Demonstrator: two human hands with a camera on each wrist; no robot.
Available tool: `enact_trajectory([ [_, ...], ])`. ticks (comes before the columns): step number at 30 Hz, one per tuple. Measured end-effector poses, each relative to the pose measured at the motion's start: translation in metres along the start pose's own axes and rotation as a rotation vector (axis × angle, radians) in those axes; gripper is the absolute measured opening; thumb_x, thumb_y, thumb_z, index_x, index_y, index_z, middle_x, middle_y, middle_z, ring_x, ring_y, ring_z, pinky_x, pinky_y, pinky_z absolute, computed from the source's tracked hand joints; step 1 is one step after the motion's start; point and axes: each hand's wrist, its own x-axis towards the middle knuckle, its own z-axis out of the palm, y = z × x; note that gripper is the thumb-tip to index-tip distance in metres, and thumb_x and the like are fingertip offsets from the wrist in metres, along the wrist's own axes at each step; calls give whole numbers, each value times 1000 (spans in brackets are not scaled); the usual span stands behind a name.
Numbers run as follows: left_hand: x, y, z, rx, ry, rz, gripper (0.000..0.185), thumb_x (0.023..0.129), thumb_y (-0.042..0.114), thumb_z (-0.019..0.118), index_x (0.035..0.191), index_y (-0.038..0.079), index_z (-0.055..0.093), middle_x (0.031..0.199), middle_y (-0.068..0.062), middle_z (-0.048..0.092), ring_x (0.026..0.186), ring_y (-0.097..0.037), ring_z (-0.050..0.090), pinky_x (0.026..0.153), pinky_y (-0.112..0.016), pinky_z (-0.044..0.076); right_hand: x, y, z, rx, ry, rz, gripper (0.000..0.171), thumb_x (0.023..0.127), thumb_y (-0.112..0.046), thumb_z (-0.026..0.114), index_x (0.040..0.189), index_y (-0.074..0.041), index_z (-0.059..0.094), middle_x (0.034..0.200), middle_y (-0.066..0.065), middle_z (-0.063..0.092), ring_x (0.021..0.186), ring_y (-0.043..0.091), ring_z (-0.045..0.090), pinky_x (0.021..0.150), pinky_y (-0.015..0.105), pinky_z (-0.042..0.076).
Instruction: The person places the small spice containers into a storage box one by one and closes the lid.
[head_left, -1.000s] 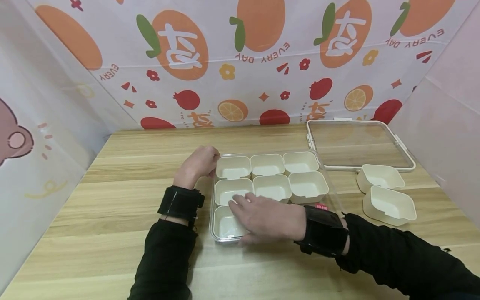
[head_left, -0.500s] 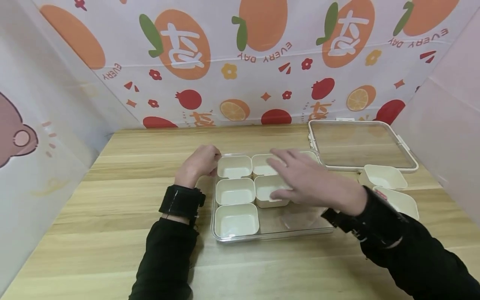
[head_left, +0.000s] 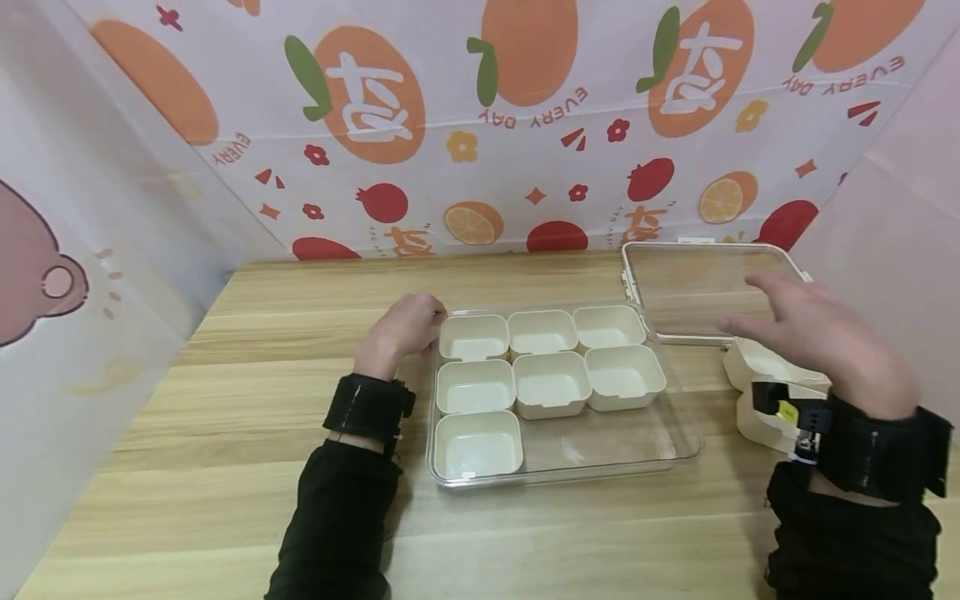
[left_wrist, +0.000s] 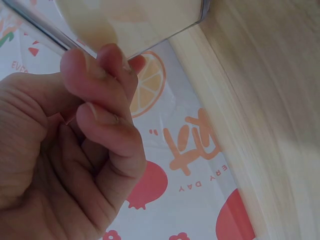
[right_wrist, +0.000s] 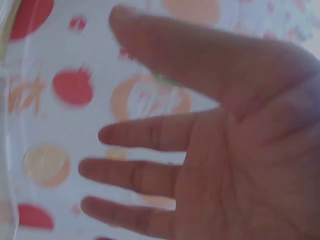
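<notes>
A clear plastic tray (head_left: 675, 437) lies mid-table with several cream cups (head_left: 551, 383) set in its left and far compartments. My left hand (head_left: 405, 327) sits at the tray's far left corner, its curled fingers gripping the rim. The left wrist view shows those curled fingers (left_wrist: 95, 115) against the clear tray corner (left_wrist: 140, 25). My right hand (head_left: 813, 337) hovers open in the air at the right, above two loose cream cups (head_left: 750, 360) on the table, holding nothing. In the right wrist view the spread fingers (right_wrist: 135, 170) are blurred.
The tray's clear lid (head_left: 697, 292) lies flat at the back right, just beyond the loose cups. Printed fruit-pattern walls (head_left: 480, 125) close the table in on three sides. The wooden tabletop (head_left: 225, 433) stretches out to the left and in front of the tray.
My right hand has lifted off the tray's near left cup and swung right across the tray to hover over the loose cups. The left hand has stayed at the corner.
</notes>
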Motion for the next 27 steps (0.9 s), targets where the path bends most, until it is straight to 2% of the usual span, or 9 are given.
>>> enact_trajectory([
  [4,0,2,2,-9,-13,-2,36,90,-13,40,62,10,41,56,-4,56,53,-16,54,56,-28,33,-4,25,5,-5,-9,79,81,103,-38,57,142,25,26,139,49,30,127,62,30,101,72,29],
  [9,-1,4,0,12,1,-18,34,92,-11,41,65,7,50,55,-5,55,52,-16,54,57,-29,34,-3,36,7,15,-22,132,87,103,-43,54,143,26,20,139,51,23,129,64,22,101,73,27],
  [16,-2,3,0,25,-16,-36,33,94,-9,42,69,4,57,54,-4,54,53,-16,52,60,-30,36,1,41,12,12,-22,138,86,103,-43,54,140,28,22,136,51,27,125,63,27,100,73,29],
  [19,-2,3,0,24,-14,-39,33,93,-10,41,67,5,54,54,-4,55,53,-16,52,60,-30,35,3,44,14,15,19,150,84,102,-39,56,140,28,22,136,51,25,125,63,27,100,73,30],
  [25,-3,4,0,19,-4,-40,33,94,-9,41,68,5,57,54,-4,56,53,-17,55,58,-30,34,6,49,20,50,173,220,89,100,-43,58,142,26,22,141,49,20,127,65,23,100,75,26],
  [27,-3,4,0,20,-2,-39,33,94,-9,41,68,4,56,54,-4,56,53,-16,55,58,-30,33,6,52,22,67,171,251,92,100,-47,58,143,25,21,143,49,17,126,66,21,99,76,27],
])
